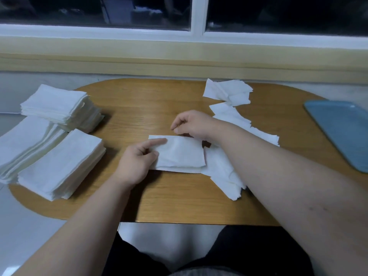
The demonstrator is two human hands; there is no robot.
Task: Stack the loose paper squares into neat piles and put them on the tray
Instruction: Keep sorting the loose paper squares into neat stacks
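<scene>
Your knees (pixel 249 253) sit below the table (pixel 139 108). Your left hand (pixel 137 162) pinches a small pile (pixel 183 154) of paper squares. Your right hand (pixel 191 124) curls over its far edge, grip unclear. The tray (pixel 342 132) lies far right.

The tray (pixel 342 132) runs off the picture's right edge.

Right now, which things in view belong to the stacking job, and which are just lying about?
Job:
- centre pile, held by left hand
- loose paper squares
- finished stacks
- blue tray

Just there:
- wooden table
- window sill
</scene>
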